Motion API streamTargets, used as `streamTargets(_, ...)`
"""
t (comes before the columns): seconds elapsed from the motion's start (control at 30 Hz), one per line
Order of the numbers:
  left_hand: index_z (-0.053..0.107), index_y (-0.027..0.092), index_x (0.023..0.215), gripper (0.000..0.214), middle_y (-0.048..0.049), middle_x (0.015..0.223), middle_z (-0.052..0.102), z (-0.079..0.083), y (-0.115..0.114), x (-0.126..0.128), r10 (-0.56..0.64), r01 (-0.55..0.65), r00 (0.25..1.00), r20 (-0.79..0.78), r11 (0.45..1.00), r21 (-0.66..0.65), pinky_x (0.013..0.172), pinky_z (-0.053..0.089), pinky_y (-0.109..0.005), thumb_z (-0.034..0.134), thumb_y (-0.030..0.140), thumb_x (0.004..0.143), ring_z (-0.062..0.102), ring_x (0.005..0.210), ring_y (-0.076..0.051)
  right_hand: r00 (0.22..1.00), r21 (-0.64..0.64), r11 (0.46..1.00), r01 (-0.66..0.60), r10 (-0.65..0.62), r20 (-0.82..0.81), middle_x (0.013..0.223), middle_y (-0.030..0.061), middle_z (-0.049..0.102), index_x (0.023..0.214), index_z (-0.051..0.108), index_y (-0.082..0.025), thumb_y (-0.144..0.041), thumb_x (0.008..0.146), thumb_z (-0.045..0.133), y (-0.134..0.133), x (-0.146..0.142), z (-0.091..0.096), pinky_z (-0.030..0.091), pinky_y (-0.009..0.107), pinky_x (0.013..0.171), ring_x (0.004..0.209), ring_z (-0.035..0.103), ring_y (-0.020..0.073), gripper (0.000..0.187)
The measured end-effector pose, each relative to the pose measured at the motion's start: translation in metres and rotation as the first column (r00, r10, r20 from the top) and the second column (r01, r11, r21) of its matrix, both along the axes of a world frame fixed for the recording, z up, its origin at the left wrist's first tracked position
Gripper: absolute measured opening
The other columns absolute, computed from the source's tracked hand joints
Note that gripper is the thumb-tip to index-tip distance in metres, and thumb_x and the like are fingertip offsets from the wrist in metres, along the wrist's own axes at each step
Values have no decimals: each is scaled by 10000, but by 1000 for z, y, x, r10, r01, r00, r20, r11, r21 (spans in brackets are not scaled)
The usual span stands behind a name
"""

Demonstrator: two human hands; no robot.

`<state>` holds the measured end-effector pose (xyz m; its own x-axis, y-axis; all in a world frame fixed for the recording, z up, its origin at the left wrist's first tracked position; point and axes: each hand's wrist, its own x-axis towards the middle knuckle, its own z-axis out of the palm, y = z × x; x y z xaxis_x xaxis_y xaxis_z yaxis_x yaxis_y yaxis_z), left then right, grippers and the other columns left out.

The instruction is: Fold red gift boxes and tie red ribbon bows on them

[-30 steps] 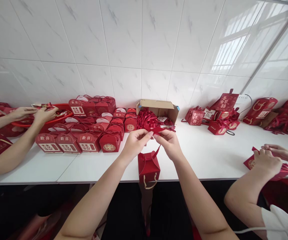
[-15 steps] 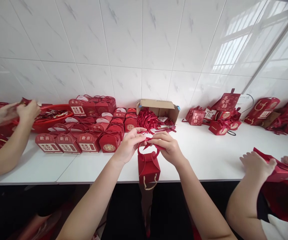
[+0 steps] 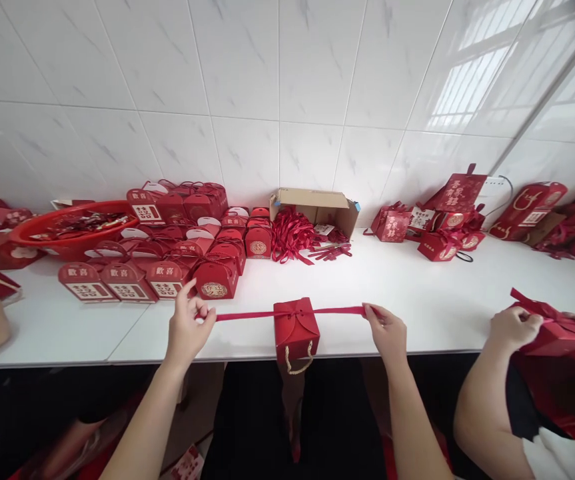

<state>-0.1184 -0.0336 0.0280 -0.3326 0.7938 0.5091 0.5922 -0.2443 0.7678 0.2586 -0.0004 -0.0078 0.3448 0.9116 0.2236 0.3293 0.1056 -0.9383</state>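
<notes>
A small red gift box (image 3: 297, 337) with a cream rope handle stands at the table's front edge. A red ribbon (image 3: 247, 315) is knotted on top of the box and stretched out straight to both sides. My left hand (image 3: 187, 327) pinches the ribbon's left end, close to the finished boxes. Between thumb and fingers of my right hand (image 3: 388, 330) is the ribbon's right end. Neither hand touches the box itself.
Several red boxes (image 3: 167, 277) stand in rows on the left, beside a red basin (image 3: 47, 233). Behind, a cardboard box (image 3: 334, 200) holds a heap of ribbons (image 3: 292, 233). On the right, a co-worker's hand (image 3: 517, 327) works on another red box (image 3: 554, 333).
My hands have moved apart, from close together above the box to far out on either side. The ribbon loop has tightened to a knot flat on the box top.
</notes>
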Motion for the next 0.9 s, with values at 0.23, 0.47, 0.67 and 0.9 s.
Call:
streamTargets(0.23, 606, 212, 937, 234, -57, 1017, 597, -33, -8, 19, -62, 53, 997, -53, 986, -158, 948, 421, -406, 581, 384, 780, 565, 1017, -236, 986, 3, 993, -122, 121, 117, 1180, 132, 613, 1129, 619, -173, -523, 840, 507, 6, -14, -8, 469, 443, 919, 1053, 588, 263, 467)
streamTargets(0.47, 522, 219, 997, 273, -56, 1065, 564, -15, -8, 105, -270, 324, 932, 240, 918, -227, 894, 467, -355, 605, 389, 799, 565, 1025, -208, 709, -53, 729, -683, 678, 194, 1049, 64, 547, 1332, 486, -283, -479, 863, 533, 6, -62, 27, 495, 366, 871, 916, 583, 186, 511)
streamTargets(0.67, 486, 218, 969, 310, -47, 1029, 548, -23, 1, 106, -268, 374, 884, 382, 896, -238, 874, 457, -341, 653, 368, 755, 551, 993, -195, 705, -147, 728, -669, 685, 183, 923, 38, 471, 1329, 503, -308, -481, 959, 311, 0, -70, 24, 456, 382, 903, 890, 545, 184, 452)
streamTargets(0.9, 459, 223, 937, 347, -11, 923, 539, -27, 11, 102, -264, 451, 813, 518, 848, -277, 772, 451, -302, 682, 330, 694, 563, 834, -163, 770, -112, 764, -635, 638, -16, 926, 20, 477, 1389, 378, -277, -482, 910, 436, -1, -75, 7, 482, 289, 610, 623, 496, 116, 524)
